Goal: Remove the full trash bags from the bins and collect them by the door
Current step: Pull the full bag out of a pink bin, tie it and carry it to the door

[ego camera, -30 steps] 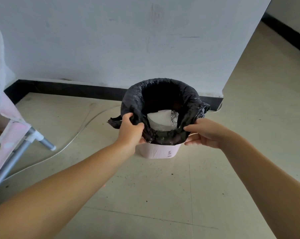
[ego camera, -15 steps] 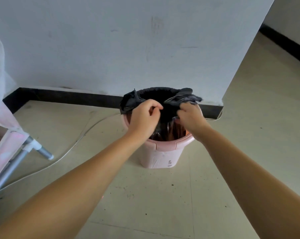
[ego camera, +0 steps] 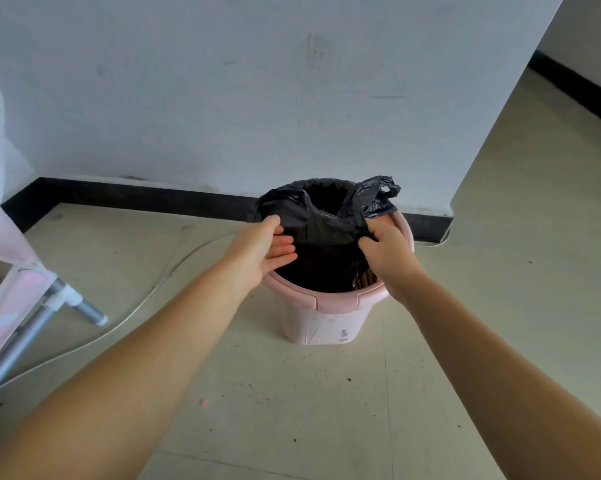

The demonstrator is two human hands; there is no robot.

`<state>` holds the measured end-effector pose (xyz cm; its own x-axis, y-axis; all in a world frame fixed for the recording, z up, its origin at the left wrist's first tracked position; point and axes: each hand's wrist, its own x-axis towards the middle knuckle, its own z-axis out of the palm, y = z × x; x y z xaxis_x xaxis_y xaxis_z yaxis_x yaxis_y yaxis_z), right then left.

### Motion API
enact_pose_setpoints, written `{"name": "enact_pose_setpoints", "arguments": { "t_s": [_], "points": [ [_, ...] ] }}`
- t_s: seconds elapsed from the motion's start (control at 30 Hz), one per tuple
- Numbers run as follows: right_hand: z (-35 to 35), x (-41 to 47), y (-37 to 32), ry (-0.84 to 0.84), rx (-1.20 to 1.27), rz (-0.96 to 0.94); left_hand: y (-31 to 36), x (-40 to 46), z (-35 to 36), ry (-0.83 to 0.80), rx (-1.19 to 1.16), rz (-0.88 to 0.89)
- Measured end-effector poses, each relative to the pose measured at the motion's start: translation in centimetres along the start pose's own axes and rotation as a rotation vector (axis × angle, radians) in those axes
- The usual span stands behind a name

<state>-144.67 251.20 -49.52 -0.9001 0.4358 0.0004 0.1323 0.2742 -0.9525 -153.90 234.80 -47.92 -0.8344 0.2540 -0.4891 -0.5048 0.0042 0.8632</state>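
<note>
A pink plastic bin [ego camera: 330, 322] stands on the floor against the white wall. A black trash bag [ego camera: 321, 230] sits inside it, its mouth pulled off the near rim and bunched upward, with two loose ears sticking up at the back. My left hand [ego camera: 262, 247] grips the bag's left edge between thumb and fingers. My right hand [ego camera: 384, 249] is closed on the bag's right edge, above the bin's right rim. The bag's contents are hidden by the black plastic.
A white cable [ego camera: 143, 303] runs across the tiled floor from the bin to the left. A pink fabric frame on grey metal legs [ego camera: 32, 317] stands at the left edge. Open floor lies to the right, past the wall corner [ego camera: 456, 199].
The bag was stretched over the bin's rim; both hands peeled it off and gathered its mouth toward the middle. My hands now hold the edges slightly further apart, higher above the bin.
</note>
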Motion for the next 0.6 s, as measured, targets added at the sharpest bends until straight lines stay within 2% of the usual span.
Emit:
{"name": "enact_pose_setpoints", "arguments": {
  "t_s": [0.07, 0.17, 0.23, 0.27, 0.33, 0.4, 0.47, 0.53, 0.6],
  "points": [
    [-0.2, 0.1, 0.0, -0.028, 0.051, 0.008, 0.0, 1.7, -0.2, -0.077, -0.092, -0.140],
    [-0.6, 0.0, 0.1, -0.067, 0.067, 0.018, 1.2, 3.7, 0.9, -0.017, -0.347, -0.119],
    [-0.9, -0.1, 0.1, -0.050, 0.029, 0.013, 2.0, 4.2, 1.8, 0.074, -0.356, -0.060],
    [-1.1, 0.0, 0.2, -0.034, 0.005, 0.020, 2.1, 4.4, 2.2, 0.117, -0.265, 0.014],
    [-1.4, 0.5, 0.2, 0.006, 0.016, 0.067, 1.8, 4.5, 2.9, 0.170, 0.111, 0.254],
    [-1.3, 1.1, -0.2, 0.033, 0.154, 0.147, 1.4, 3.7, 3.0, 0.173, 0.576, 0.522],
    [-0.7, 1.7, -0.9, 0.007, 0.329, 0.204, 0.9, 2.4, 3.1, 0.108, 0.830, 0.682],
    [0.3, 1.9, -1.7, -0.045, 0.370, 0.205, 0.0, 1.4, 3.5, -0.049, 0.918, 0.751],
    [1.2, 2.0, -2.1, -0.079, 0.255, 0.154, -1.1, 0.6, 3.9, -0.232, 0.976, 0.672]
  ]
}}
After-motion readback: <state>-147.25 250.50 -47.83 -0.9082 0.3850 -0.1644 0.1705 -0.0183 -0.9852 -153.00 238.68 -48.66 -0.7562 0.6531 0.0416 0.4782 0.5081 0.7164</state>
